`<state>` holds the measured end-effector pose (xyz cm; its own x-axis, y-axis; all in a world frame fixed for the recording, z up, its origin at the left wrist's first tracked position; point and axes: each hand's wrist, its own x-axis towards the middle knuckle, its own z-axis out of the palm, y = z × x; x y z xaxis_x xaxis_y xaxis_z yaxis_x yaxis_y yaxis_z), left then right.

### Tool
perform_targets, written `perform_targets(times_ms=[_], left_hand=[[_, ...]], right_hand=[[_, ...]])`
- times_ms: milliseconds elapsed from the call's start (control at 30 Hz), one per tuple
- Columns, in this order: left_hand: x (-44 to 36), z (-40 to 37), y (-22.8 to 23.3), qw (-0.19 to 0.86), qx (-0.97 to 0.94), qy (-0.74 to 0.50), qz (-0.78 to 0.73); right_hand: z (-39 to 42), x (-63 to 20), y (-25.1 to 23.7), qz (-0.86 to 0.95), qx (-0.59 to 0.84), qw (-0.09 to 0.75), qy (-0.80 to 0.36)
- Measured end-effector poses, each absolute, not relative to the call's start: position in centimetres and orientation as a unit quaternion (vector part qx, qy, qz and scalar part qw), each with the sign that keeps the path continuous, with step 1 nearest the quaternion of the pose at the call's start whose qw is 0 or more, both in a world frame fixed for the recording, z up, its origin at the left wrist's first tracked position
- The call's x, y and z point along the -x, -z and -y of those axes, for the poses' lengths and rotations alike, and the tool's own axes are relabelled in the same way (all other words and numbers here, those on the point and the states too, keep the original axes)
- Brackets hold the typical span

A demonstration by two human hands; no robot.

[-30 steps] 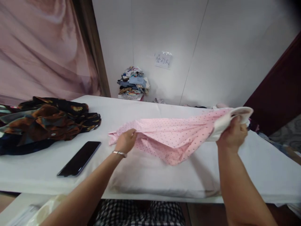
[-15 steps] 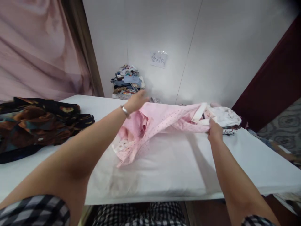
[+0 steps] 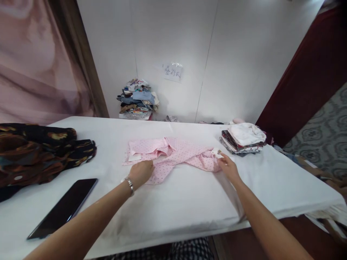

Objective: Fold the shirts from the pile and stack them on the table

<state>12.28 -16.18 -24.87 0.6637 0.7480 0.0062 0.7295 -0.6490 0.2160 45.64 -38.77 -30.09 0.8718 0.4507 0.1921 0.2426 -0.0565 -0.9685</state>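
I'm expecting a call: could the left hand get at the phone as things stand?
Probably yes: the phone lies beside the left forearm with nothing on top of it, though the left hand, at the pink cloth, would have to draw back.

I can read one sign: handwritten 叠衬衣 in dark strokes on a white paper [image 3: 172, 73], up on the wall [image 3: 238, 54] at 12 o'clock. Small mark [image 3: 163, 66] at its 10 o'clock: too faint for me.

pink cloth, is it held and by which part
Yes: the right hand grips the pink cloth at its white right end, the left hand its near edge.
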Motion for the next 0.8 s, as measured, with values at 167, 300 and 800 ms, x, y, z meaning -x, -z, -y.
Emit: perform_targets(times_ms=[167, 300, 800], left_hand=[[-12.0, 15.9, 23.1, 0.190, -0.876, -0.145, -0.419], [-12.5, 15.7, 20.3, 0.238, -0.833, -0.254, -0.431], [-11.5, 11.8, 5.3, 0.475, -0.616, -0.560, -0.284]], right_hand=[[36.6, -42.8, 30.5, 0.430, 0.798, 0.421, -0.040], [34.6, -42.4, 29.8, 0.432, 0.856, 0.284, -0.019], [44.9, -42.4, 26.6, 0.555, 0.711, 0.432, -0.002]])
